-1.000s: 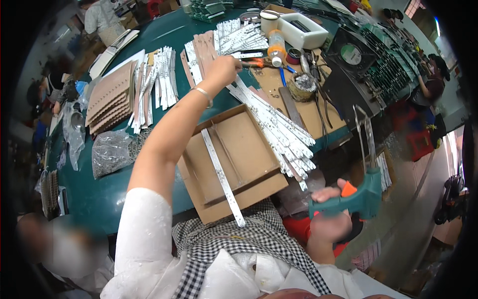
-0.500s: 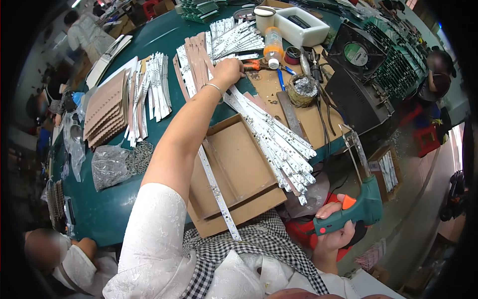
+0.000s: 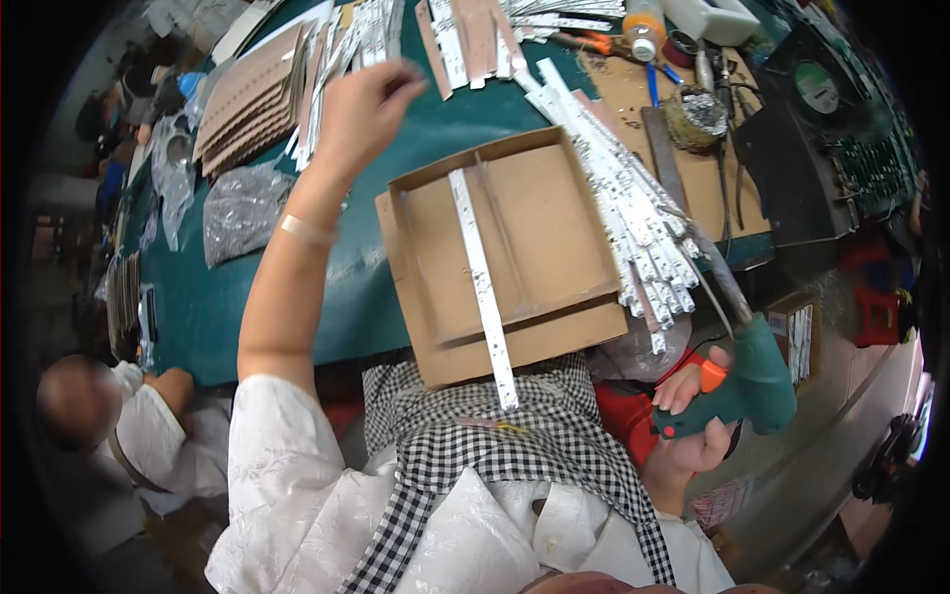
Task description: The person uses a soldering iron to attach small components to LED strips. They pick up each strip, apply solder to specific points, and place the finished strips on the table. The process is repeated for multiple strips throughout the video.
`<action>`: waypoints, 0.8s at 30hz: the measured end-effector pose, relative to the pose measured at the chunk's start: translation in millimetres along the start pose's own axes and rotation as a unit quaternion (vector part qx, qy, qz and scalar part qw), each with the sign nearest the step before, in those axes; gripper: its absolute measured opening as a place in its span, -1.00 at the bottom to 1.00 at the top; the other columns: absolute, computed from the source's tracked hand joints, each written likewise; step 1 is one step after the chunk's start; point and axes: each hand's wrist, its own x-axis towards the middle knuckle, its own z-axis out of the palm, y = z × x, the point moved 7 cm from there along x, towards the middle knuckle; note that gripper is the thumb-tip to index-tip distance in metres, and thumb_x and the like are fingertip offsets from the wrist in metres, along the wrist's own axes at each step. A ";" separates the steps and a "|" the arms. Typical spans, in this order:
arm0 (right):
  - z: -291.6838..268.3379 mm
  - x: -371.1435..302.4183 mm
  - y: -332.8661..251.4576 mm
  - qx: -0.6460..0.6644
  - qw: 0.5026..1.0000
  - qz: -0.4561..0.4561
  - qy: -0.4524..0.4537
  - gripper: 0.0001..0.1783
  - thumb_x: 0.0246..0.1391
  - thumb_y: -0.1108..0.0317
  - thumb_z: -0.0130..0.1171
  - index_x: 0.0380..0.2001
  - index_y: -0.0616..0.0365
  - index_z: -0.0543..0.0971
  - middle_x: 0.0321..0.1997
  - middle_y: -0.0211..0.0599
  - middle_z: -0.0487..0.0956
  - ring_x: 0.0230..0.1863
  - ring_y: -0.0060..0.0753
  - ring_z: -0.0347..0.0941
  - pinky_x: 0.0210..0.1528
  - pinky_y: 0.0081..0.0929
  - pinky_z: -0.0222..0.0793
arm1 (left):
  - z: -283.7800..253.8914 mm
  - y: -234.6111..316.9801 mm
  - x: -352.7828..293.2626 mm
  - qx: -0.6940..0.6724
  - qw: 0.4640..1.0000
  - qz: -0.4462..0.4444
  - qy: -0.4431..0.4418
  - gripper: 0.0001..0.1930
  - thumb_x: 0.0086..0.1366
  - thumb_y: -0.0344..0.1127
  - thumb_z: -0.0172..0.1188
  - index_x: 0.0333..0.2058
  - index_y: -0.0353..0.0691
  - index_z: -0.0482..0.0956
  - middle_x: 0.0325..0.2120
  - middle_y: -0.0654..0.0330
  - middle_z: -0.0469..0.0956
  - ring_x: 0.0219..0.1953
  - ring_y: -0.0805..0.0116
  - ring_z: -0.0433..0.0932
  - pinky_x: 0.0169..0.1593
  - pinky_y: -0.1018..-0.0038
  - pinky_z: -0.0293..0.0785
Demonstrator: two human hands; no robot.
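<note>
My left hand [image 3: 368,107] is raised above the green table, left of the cardboard box; its fingers are smeared by motion, so whether they hold anything cannot be made out. In my right hand [image 3: 698,436] is a green soldering gun [image 3: 767,381] with an orange trigger, its metal tip pointing up past a fanned pile of white LED strips [image 3: 638,223]. One single LED strip [image 3: 481,287] lies lengthwise over the shallow cardboard box [image 3: 559,233], its near end overhanging the front edge above my checked apron. The box rests at the table's near edge, partly above my lap.
Brown notched boards [image 3: 252,104] and a clear plastic bag [image 3: 240,213] lie at left. More strips [image 3: 450,45] are at the back. A wooden board at right bears a round foil-topped tin [image 3: 696,119], pliers and an orange bottle [image 3: 643,25]. A co-worker sits at lower left.
My left hand has come away from the strips and pliers at the back and swung left. The view has shifted, so the table appears higher. The right hand keeps the soldering gun.
</note>
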 end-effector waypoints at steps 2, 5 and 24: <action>12.1 0.3 9.2 0.017 0.998 0.050 -0.046 -0.21 0.09 0.11 0.06 0.23 0.51 0.19 -0.58 -0.20 0.42 -0.54 -0.32 0.39 -0.45 -0.39 0.43 | -29.9 -25.1 -67.7 0.005 0.998 -0.056 0.006 -0.89 0.21 -0.40 0.29 -0.31 -0.30 0.68 -0.44 0.00 0.67 -0.40 0.17 0.69 -0.28 0.40 0.56; 32.2 0.5 20.6 -0.014 0.990 0.110 -0.091 -0.21 0.05 0.16 0.19 0.21 0.50 0.21 -0.58 -0.22 0.42 -0.55 -0.33 0.40 -0.47 -0.40 0.46 | -40.2 -62.0 -161.0 0.016 0.993 -0.120 -0.003 -0.91 0.18 -0.48 0.30 -0.33 -0.32 0.67 -0.46 0.02 0.66 -0.42 0.20 0.66 -0.31 0.39 0.53; 79.6 -22.2 85.4 -0.355 0.900 0.027 -0.250 -0.50 0.01 0.47 0.35 0.01 0.26 0.40 -0.42 -0.28 0.51 -0.41 -0.37 0.48 -0.32 -0.41 0.48 | 32.6 58.2 -168.7 -0.087 0.994 0.054 -0.042 -0.79 -0.03 -0.40 0.46 -0.35 -0.08 0.70 -0.50 0.34 0.63 -0.30 0.37 0.55 -0.02 0.30 0.22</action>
